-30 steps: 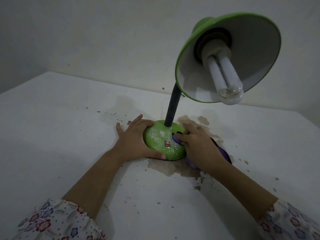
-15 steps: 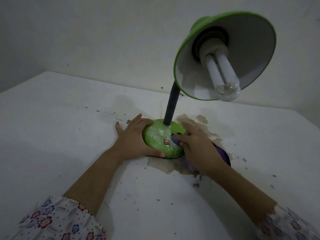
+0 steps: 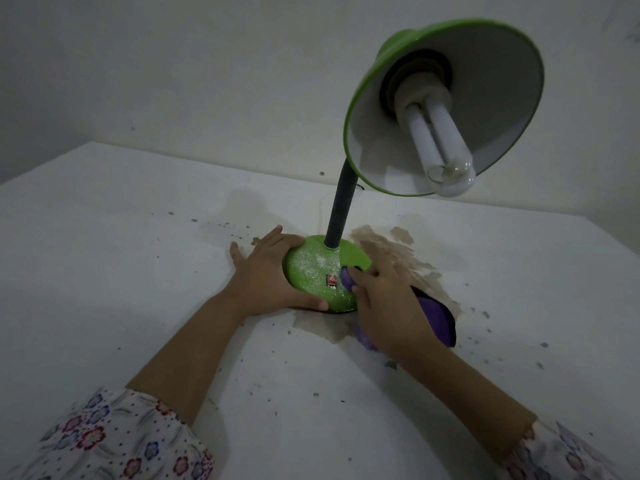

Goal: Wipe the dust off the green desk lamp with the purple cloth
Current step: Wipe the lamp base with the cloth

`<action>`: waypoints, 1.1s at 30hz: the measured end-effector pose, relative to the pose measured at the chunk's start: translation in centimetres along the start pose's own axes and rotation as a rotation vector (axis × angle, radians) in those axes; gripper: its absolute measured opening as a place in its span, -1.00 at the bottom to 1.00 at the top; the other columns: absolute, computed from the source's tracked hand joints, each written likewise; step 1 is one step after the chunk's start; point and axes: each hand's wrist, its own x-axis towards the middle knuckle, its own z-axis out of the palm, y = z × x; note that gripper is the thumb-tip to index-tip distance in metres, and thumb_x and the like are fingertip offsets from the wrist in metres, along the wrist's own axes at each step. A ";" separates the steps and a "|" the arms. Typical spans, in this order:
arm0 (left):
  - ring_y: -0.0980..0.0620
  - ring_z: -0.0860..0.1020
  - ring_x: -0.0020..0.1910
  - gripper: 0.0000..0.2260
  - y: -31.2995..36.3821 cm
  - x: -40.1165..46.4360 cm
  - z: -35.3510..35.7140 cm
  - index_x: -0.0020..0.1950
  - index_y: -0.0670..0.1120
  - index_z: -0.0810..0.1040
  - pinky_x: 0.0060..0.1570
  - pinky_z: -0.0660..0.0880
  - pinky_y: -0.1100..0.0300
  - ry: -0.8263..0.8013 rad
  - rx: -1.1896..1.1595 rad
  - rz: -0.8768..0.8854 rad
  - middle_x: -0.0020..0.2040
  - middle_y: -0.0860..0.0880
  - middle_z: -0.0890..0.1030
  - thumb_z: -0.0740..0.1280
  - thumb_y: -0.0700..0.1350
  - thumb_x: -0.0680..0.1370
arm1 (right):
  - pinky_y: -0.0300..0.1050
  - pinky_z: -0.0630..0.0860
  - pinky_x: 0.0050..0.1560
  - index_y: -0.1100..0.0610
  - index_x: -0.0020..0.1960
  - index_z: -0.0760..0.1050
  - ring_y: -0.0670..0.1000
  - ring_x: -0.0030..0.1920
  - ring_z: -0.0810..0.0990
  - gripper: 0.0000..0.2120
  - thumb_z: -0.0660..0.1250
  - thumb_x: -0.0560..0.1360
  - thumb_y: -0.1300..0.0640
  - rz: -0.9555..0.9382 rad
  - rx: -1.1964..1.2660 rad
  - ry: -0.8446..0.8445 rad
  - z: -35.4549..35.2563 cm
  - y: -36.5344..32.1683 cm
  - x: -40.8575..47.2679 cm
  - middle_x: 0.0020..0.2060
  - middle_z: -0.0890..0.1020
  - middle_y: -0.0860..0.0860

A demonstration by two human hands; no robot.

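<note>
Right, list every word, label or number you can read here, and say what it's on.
No readable text anywhere.
Red switch on the lamp base: pale marks on it, too small and blurred to read.
Bulb, shade, cloth: no print visible.

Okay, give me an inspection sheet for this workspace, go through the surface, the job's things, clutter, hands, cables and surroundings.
Surface: white table, brown stain patch around the lamp base, dark specks scattered.
Job's things: green desk lamp upright, white dust on the left of its base, a clean strip on the right; purple cloth under the right hand, against the base.
Clutter: nothing seen beyond the specks.
Hands: left hand holds the base; right hand grips the cloth.
Cables: thin cord faintly visible behind the neck, route unclear.
Surroundings: plain white wall, dim light, bulb unlit.
</note>
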 end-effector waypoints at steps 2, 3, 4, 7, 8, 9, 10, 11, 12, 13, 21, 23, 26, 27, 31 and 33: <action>0.23 0.00 0.48 0.07 0.0 0.0 0.0 0.38 0.18 0.27 0.36 -0.33 -0.26 0.005 -0.004 -0.003 0.45 0.16 0.23 0.32 0.52 -0.10 | -0.06 0.42 -0.07 0.14 0.24 0.47 0.14 0.01 0.38 -0.66 0.22 0.48 0.30 -0.034 0.012 0.002 0.3 -0.2 -1.4 0.04 0.40 0.13; 0.22 0.01 0.48 0.07 0.0 -0.1 0.0 0.38 0.18 0.27 0.36 -0.33 -0.25 0.008 -0.007 -0.006 0.46 0.16 0.23 0.33 0.52 -0.10 | -0.07 0.39 -0.05 0.11 0.29 0.43 0.14 0.05 0.37 -0.60 0.22 0.47 0.30 -0.042 -0.005 -0.006 0.5 0.0 -1.6 0.09 0.40 0.13; 0.22 0.02 0.48 0.07 0.1 -0.1 0.0 0.37 0.18 0.27 0.36 -0.33 -0.24 0.011 -0.011 -0.007 0.46 0.15 0.23 0.33 0.51 -0.10 | -0.07 0.36 -0.03 0.09 0.31 0.41 0.14 0.07 0.36 -0.56 0.25 0.45 0.29 -0.040 -0.019 -0.023 0.5 0.3 -1.4 0.12 0.39 0.13; 0.21 0.02 0.48 0.06 0.1 -0.2 -0.1 0.37 0.18 0.28 0.36 -0.32 -0.25 0.005 -0.015 -0.009 0.45 0.15 0.24 0.33 0.51 -0.10 | -0.12 0.35 -0.04 0.05 0.27 0.42 0.11 0.06 0.32 -0.45 0.38 0.29 0.27 0.038 -0.069 -0.103 0.1 1.5 0.9 0.10 0.35 0.11; 0.21 0.01 0.48 0.06 0.1 -0.2 -0.2 0.37 0.18 0.28 0.35 -0.32 -0.25 0.001 -0.018 -0.010 0.45 0.16 0.24 0.34 0.51 -0.10 | -0.15 0.32 -0.09 0.06 0.24 0.45 0.10 0.03 0.31 -0.44 0.39 0.26 0.28 0.069 -0.074 -0.115 -0.1 1.8 1.8 0.06 0.33 0.10; 0.22 0.01 0.48 0.06 0.1 -0.2 -0.2 0.36 0.18 0.28 0.35 -0.32 -0.25 -0.003 -0.023 -0.010 0.44 0.16 0.24 0.34 0.51 -0.10 | -0.15 0.30 -0.11 0.07 0.22 0.47 0.09 0.00 0.30 -0.47 0.40 0.26 0.29 0.093 -0.066 -0.109 -0.3 1.9 2.4 0.03 0.31 0.09; 0.22 0.00 0.48 0.06 0.2 -0.2 -0.2 0.36 0.18 0.28 0.35 -0.33 -0.25 -0.005 -0.028 -0.010 0.44 0.16 0.24 0.34 0.51 -0.10 | -0.14 0.31 -0.10 0.09 0.22 0.48 0.08 -0.01 0.30 -0.51 0.38 0.30 0.30 0.105 -0.055 -0.091 -0.4 1.9 2.8 0.01 0.31 0.10; 0.22 0.00 0.48 0.06 0.1 -0.2 -0.2 0.36 0.18 0.28 0.35 -0.33 -0.25 -0.006 -0.030 -0.010 0.45 0.16 0.24 0.35 0.51 -0.10 | -0.11 0.34 -0.05 0.09 0.23 0.47 0.09 0.00 0.30 -0.53 0.34 0.34 0.32 0.108 -0.044 -0.073 -0.2 1.8 2.7 0.01 0.31 0.10; 0.23 0.00 0.48 0.06 0.1 -0.2 -0.2 0.36 0.18 0.28 0.35 -0.33 -0.24 -0.004 -0.030 -0.010 0.45 0.16 0.24 0.35 0.51 -0.10 | -0.06 0.36 0.01 0.09 0.26 0.45 0.12 0.03 0.31 -0.52 0.30 0.37 0.34 0.109 -0.015 -0.074 -0.1 1.8 2.3 0.04 0.32 0.12; 0.23 0.00 0.48 0.06 0.0 -0.1 -0.1 0.36 0.18 0.28 0.35 -0.33 -0.25 -0.001 -0.028 -0.010 0.45 0.15 0.24 0.35 0.51 -0.10 | -0.03 0.37 0.07 0.08 0.30 0.43 0.17 0.08 0.33 -0.52 0.27 0.40 0.34 0.100 0.019 -0.085 0.1 1.7 1.5 0.08 0.33 0.14; 0.27 -0.01 0.47 0.06 -0.1 0.0 0.1 0.37 0.19 0.26 0.36 -0.32 -0.25 0.003 -0.010 -0.007 0.45 0.19 0.23 0.35 0.51 -0.09 | 0.01 0.55 -0.19 0.14 0.27 0.50 0.27 -0.10 0.53 -0.52 0.35 0.36 0.34 -0.225 -0.010 -0.052 -0.7 1.6 -2.6 0.03 0.52 0.27; 0.26 0.00 0.47 0.07 -0.1 0.0 0.0 0.38 0.19 0.26 0.36 -0.32 -0.25 0.002 -0.013 -0.006 0.45 0.17 0.22 0.34 0.51 -0.09 | -0.07 0.49 -0.10 0.07 0.33 0.44 0.23 -0.01 0.50 -0.58 0.24 0.49 0.28 -0.256 -0.051 -0.070 -0.9 2.6 -2.1 0.12 0.49 0.21; 0.25 0.00 0.47 0.06 -0.1 -0.1 -0.1 0.37 0.19 0.26 0.36 -0.33 -0.25 -0.007 -0.020 -0.006 0.45 0.17 0.22 0.34 0.51 -0.09 | -0.29 0.24 0.01 0.05 0.31 0.45 0.12 0.14 0.40 -0.63 0.09 0.55 0.18 -0.289 0.028 -0.041 -0.8 3.8 -1.2 0.18 0.43 0.12; 0.25 0.00 0.47 0.06 -0.1 0.0 -0.1 0.37 0.19 0.26 0.36 -0.33 -0.24 -0.008 -0.022 -0.007 0.45 0.17 0.22 0.34 0.51 -0.09 | -0.30 0.23 0.02 0.07 0.30 0.46 0.12 0.14 0.40 -0.63 0.11 0.55 0.25 -0.279 0.042 -0.045 -0.8 3.8 -0.9 0.18 0.44 0.14; 0.26 0.00 0.47 0.05 -0.1 0.0 -0.1 0.36 0.19 0.27 0.36 -0.32 -0.24 -0.006 -0.024 -0.006 0.44 0.19 0.23 0.34 0.50 -0.09 | -0.09 0.53 -0.14 0.21 0.18 0.58 0.23 -0.12 0.58 -0.63 0.38 0.40 0.42 -0.404 0.037 -0.091 -1.9 2.5 -0.8 -0.06 0.60 0.18; 0.26 0.00 0.47 0.06 -0.1 0.0 -0.1 0.36 0.19 0.27 0.37 -0.31 -0.26 -0.007 -0.017 -0.007 0.43 0.20 0.23 0.34 0.51 -0.10 | -0.08 0.56 -0.13 0.18 0.12 0.61 0.19 -0.14 0.59 -0.60 0.51 0.30 0.37 -0.596 -0.082 -0.066 -2.2 3.5 -0.9 -0.08 0.63 0.19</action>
